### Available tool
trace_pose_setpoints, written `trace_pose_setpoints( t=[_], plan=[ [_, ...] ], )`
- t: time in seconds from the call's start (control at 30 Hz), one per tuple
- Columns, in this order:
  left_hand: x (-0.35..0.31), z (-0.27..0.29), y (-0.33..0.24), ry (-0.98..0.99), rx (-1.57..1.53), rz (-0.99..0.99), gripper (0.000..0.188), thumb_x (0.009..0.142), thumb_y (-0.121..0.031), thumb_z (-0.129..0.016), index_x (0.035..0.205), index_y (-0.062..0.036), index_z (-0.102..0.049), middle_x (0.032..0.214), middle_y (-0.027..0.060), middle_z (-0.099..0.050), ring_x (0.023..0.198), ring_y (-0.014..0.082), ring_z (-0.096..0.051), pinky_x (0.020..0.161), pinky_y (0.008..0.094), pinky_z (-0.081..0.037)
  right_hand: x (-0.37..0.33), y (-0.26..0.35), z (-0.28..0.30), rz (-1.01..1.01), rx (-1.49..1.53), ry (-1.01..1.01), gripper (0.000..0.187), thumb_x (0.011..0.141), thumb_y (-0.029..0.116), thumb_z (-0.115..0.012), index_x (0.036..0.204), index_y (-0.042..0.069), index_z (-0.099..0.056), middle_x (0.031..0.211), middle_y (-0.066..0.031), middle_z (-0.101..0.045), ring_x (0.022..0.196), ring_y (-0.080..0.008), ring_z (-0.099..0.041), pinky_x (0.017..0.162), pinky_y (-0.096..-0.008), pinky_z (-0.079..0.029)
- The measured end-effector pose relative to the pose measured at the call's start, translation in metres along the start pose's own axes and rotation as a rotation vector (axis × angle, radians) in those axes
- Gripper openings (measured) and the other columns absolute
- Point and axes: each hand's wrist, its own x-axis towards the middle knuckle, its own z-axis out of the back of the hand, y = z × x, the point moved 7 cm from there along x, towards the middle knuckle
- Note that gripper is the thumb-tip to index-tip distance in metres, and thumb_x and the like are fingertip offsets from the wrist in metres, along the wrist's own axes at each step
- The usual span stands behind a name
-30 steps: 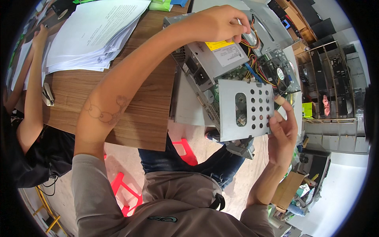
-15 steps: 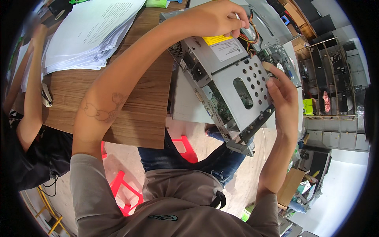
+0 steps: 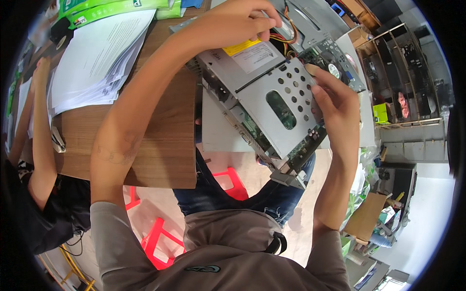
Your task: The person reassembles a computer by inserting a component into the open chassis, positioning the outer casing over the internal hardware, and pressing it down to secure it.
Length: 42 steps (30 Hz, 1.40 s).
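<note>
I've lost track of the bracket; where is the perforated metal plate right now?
In the head view, the perforated metal plate lies right of centre on the open computer chassis, just below its yellow label, with the right hand on the plate's right edge.

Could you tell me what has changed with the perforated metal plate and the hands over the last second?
The right hand swung the perforated metal plate from standing off to the side down over the open computer chassis, where it now lies nearly flat, fingers still on its right edge. The left hand stayed on the far end by the coloured wires. The paper stack and wooden table did not move.
</note>
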Motion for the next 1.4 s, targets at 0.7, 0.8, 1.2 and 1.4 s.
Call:
trace_pose_setpoints(
  t=[0.7, 0.8, 1.2, 1.4],
  plan=[
    [-0.045, -0.116, -0.093, 0.023, 0.675, -0.399, 0.043, 0.084, -0.025, -0.075, 0.123, -0.0124, -0.064, 0.127, 0.0086, -0.056, 0.122, 0.0325, -0.050, 0.106, 0.0486, -0.037, -0.039, -0.042, 0.094, 0.306, 0.314, -0.479, 0.018, 0.100, 0.002, -0.058, 0.116, -0.003, -0.065, 0.106, -0.0082, -0.069, 0.098, -0.0163, -0.066, 0.090, -0.0292, -0.050],
    [-0.034, -0.119, -0.083, 0.060, 0.674, -0.339, 0.055, 0.073, -0.025, -0.080, 0.125, -0.0159, -0.064, 0.125, 0.0084, -0.055, 0.126, 0.0338, -0.045, 0.111, 0.0510, -0.030, -0.029, -0.080, 0.108, 0.249, 0.270, -0.675, 0.019, 0.099, 0.005, -0.058, 0.116, -0.001, -0.065, 0.107, -0.0069, -0.068, 0.095, -0.0146, -0.065, 0.084, -0.0282, -0.050],
    [-0.031, -0.119, -0.076, -0.002, 0.683, -0.379, 0.051, 0.071, -0.030, -0.075, 0.116, -0.0064, -0.067, 0.116, 0.0104, -0.057, 0.120, 0.0305, -0.049, 0.111, 0.0524, -0.033, -0.012, -0.148, 0.111, 0.070, 0.380, -0.648, 0.024, 0.096, 0.001, -0.060, 0.120, -0.001, -0.063, 0.100, -0.0050, -0.065, 0.093, -0.0125, -0.060, 0.083, -0.0273, -0.047],
    [-0.025, -0.112, -0.074, 0.007, 0.458, -0.358, 0.051, 0.071, -0.032, -0.074, 0.115, -0.0064, -0.069, 0.114, 0.0117, -0.059, 0.119, 0.0327, -0.050, 0.110, 0.0534, -0.035, -0.018, -0.146, 0.113, 0.083, 0.352, -0.650, 0.025, 0.097, 0.000, -0.059, 0.121, -0.002, -0.062, 0.102, -0.0063, -0.066, 0.093, -0.0139, -0.060, 0.085, -0.0286, -0.048]
  ],
)
